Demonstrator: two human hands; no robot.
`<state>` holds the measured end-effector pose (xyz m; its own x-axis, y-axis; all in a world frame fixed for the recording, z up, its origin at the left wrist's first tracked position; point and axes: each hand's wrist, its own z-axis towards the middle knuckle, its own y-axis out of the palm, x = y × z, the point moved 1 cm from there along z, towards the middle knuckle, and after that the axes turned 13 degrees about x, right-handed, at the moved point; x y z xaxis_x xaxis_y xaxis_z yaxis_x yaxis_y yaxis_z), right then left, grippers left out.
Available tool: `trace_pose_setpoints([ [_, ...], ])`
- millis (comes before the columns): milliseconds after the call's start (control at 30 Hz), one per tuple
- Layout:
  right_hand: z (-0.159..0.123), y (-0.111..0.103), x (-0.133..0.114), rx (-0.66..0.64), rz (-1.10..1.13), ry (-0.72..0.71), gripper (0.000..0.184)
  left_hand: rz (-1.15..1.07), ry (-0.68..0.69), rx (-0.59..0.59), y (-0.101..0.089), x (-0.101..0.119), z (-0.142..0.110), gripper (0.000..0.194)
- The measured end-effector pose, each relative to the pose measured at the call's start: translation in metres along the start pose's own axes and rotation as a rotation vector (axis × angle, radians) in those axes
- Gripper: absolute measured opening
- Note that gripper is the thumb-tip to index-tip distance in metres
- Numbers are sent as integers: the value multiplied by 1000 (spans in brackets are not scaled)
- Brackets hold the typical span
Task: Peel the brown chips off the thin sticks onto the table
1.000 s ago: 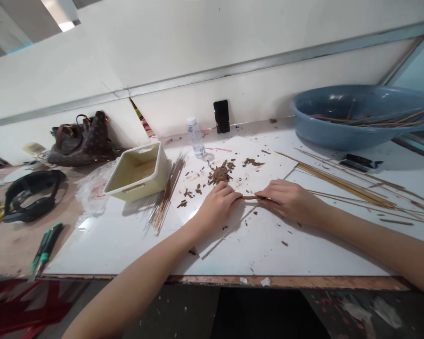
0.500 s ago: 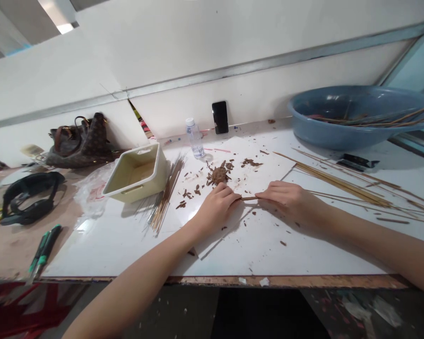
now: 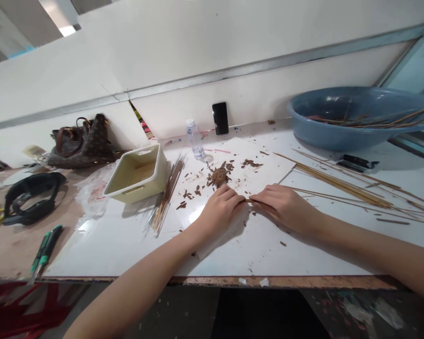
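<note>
Together, left hand (image 3: 221,207) and right hand (image 3: 284,205) (two) hold one brown stick (image 3: 248,200).

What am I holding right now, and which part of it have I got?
A thin brown stick: your left hand and right hand grip it either side of a short visible stretch. Its ends are hidden.

Hands (image 3: 222,208): two
Brown lump (image 3: 219,176): one
Basin (image 3: 334,135): one
Tub (image 3: 141,192): one
Bottle (image 3: 197,142): one
Phone (image 3: 220,118): one
Handbag (image 3: 98,143): one
</note>
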<state>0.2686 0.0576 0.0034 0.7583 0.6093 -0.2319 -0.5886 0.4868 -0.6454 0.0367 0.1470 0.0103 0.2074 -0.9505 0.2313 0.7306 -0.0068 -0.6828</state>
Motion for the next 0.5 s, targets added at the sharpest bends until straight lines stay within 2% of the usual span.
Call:
trace_pose_setpoints([
  [267, 0, -3, 0, 9, 44, 30, 19, -9, -17, 7, 1, -1, -2, 24],
  [500, -2, 3, 2, 11, 14, 3, 25, 14, 45, 60, -1, 4, 0, 18],
])
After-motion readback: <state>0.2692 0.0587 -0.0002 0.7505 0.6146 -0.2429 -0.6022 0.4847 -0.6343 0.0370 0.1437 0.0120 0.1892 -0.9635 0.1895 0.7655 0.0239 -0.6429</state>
